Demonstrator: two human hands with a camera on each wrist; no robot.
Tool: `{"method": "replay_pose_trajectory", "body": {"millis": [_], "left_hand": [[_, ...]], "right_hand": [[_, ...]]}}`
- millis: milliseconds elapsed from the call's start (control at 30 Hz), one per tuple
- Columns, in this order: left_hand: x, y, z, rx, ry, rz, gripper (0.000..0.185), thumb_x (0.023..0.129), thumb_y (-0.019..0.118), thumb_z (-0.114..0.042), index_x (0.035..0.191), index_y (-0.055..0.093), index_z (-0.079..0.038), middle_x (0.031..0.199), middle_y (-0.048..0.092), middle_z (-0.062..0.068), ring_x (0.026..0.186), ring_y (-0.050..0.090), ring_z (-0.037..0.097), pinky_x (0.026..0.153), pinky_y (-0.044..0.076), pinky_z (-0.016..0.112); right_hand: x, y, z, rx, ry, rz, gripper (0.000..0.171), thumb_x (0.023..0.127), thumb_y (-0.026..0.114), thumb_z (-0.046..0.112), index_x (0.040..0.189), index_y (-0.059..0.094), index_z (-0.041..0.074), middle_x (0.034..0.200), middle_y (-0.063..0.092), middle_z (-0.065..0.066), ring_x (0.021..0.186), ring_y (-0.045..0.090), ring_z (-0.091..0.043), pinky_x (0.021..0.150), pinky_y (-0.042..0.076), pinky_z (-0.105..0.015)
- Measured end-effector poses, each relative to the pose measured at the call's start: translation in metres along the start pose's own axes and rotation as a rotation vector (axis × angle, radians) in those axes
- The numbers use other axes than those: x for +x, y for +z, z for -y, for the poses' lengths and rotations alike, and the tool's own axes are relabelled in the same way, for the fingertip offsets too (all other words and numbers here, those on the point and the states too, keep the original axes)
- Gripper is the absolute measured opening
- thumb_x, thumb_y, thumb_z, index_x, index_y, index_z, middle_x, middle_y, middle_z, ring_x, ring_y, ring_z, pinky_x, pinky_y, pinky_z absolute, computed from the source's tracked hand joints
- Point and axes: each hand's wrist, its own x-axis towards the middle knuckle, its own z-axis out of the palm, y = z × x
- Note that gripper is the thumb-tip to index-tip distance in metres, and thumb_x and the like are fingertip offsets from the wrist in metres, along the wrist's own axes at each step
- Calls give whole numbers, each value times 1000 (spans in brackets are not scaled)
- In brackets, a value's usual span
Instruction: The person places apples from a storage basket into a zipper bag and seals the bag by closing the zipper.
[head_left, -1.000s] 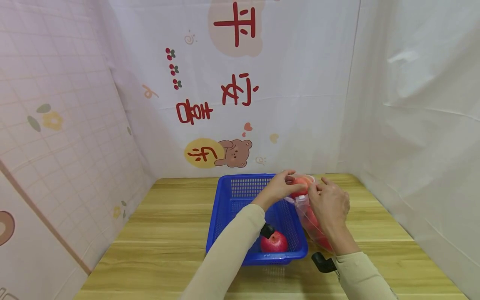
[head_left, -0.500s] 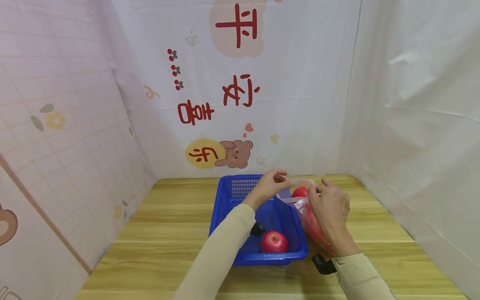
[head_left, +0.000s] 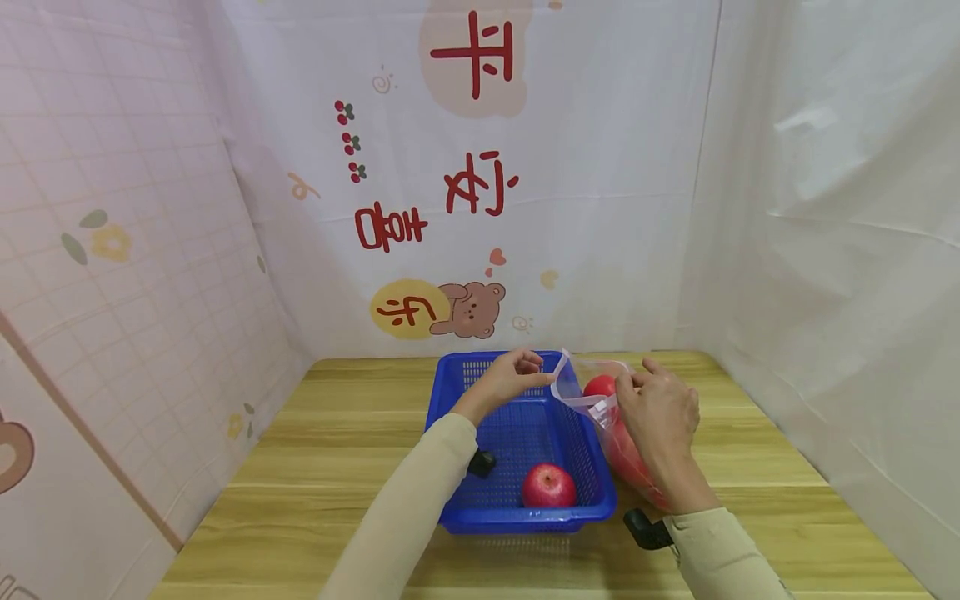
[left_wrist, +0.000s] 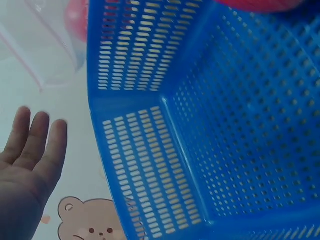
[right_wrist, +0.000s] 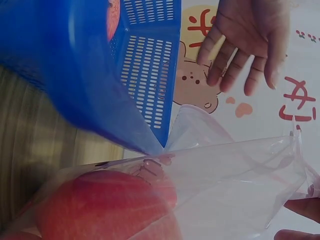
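My left hand (head_left: 504, 382) hovers above the far part of a blue plastic basket (head_left: 480, 517), fingers relaxed and holding nothing. The left wrist view shows that hand (left_wrist: 35, 155) with fingers extended, apart from the bag. My right hand (head_left: 660, 417) pinches the edge of a clear plastic zip bag (right_wrist: 230, 175), whose mouth gapes toward the left hand. Inside the bag are red apples (right_wrist: 107, 207), one near the mouth (head_left: 600, 386) in the head view. One red apple (head_left: 549, 487) sits on the basket's floor near its front right corner.
The basket and bag stand side by side on a wooden table (head_left: 337, 450). Printed white cloth (head_left: 615, 208) hangs behind and at both sides. A black wrist device (head_left: 647, 530) is at the right sleeve, another (head_left: 482, 463) at the left.
An apple that my left hand held at the bag's mouth has dropped into the bag. The left hand has let go and moved left over the basket. The right hand has stayed put.
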Motion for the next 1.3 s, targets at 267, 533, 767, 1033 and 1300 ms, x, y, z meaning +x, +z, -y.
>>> {"method": "replay_pose_trajectory", "body": {"millis": [267,533,767,1033,1300], "left_hand": [[-6,-3,12,12,-16,91,55,87,77,-33,132,58,-8,129,59,14,121,54,29,103,44,50],[-11,1,24,36,-33,183,51,86,78,-32,131,59,-17,133,58,12,123,54,28,103,44,51],[-14,8,29,62,-100,350,53,84,80,-27,132,59,-20,131,59,8,117,58,27,98,49,48],[-18,15,34,87,-175,508,56,82,81,-24,133,58,-20,131,58,9,116,57,28,99,46,55],[-20,24,41,105,-213,647,61,80,81,-15,136,56,-11,134,55,16,115,57,29,92,51,54]], "right_hand": [[0,0,-1,1,2,-3,33,95,53,23,95,79,3,120,66,-23,107,62,-46,83,42,-58],[0,1,-2,8,3,1,34,96,51,23,96,79,4,121,66,-23,107,62,-47,84,41,-60],[1,0,-2,1,7,1,33,95,51,23,97,79,5,122,66,-22,107,62,-47,84,42,-59],[0,-1,-2,-5,5,-1,33,95,52,23,96,78,3,122,65,-23,107,62,-47,83,42,-58],[-1,-2,-1,2,6,-2,33,95,52,22,95,79,3,122,66,-22,108,62,-46,85,41,-58]]}}
